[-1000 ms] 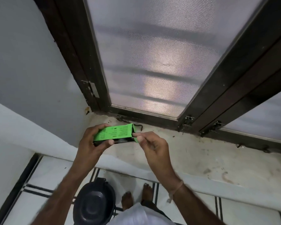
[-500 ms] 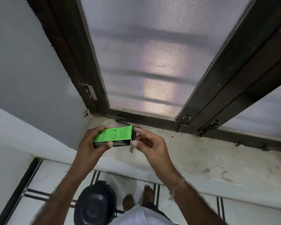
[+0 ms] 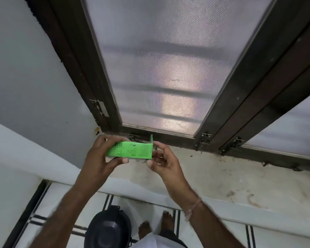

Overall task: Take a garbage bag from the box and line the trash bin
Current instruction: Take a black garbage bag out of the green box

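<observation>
Left hand [image 3: 98, 158] is clamped round the green garbage bag box [image 3: 132, 149], thumb underneath, holding it up over the window ledge. Right hand [image 3: 164, 161] sits at the open end with fingers curled and the end flap [image 3: 151, 138] sticking up. We can't tell if it's pinching anything, and no bag is showing.

Our worry: tugging a bag out could drag several along, or yank the light carton out of that one-handed grip so it drops to the floor.

Around it we've got the stained ledge [image 3: 222, 176] right under the hands, then the mesh screen [image 3: 165, 68] in its brown frame behind. Way down on the tiled floor the black trash bin [image 3: 108, 228] stands beside bare feet [image 3: 166, 221]. Its lid looks on, so that's in the way of lining it
</observation>
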Available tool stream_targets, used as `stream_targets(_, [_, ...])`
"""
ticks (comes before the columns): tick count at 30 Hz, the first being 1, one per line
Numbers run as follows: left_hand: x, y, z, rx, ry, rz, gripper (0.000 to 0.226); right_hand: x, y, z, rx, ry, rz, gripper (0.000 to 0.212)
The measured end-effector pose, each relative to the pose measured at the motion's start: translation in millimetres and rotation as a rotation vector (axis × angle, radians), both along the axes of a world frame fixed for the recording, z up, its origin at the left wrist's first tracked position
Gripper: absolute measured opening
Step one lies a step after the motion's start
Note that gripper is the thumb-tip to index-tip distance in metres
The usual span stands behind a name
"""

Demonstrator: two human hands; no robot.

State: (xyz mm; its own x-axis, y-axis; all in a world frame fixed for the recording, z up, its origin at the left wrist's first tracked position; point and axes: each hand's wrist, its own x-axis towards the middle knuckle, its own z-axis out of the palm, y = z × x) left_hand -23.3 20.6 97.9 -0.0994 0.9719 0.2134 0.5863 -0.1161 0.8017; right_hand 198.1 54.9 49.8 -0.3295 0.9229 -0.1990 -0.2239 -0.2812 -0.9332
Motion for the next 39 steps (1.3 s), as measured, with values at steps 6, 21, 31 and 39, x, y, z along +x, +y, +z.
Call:
stream_targets(6, [-5, 8, 12, -0.026, 0.154, -0.061, 0.05, -3, 5, -4, -0.028, 0.098, 0.024, 0.058])
stream_targets(21, [-20, 27, 2, -0.072, 0.375, -0.117, 0.059, 16, 8, -17, -0.272, 0.086, -0.162, 0.015])
stream_targets(31, [-24, 21, -108, -0.206, 0.52, 0.051, 0.099, 42, -5, -16, -0.203, -0.04, -0.319, 0.019])
stream_targets(39, [105, -15, -23, -0.372, -0.627, 0.272, 0.032, 14, -17, 4, -0.177, -0.033, -0.294, 0.015])
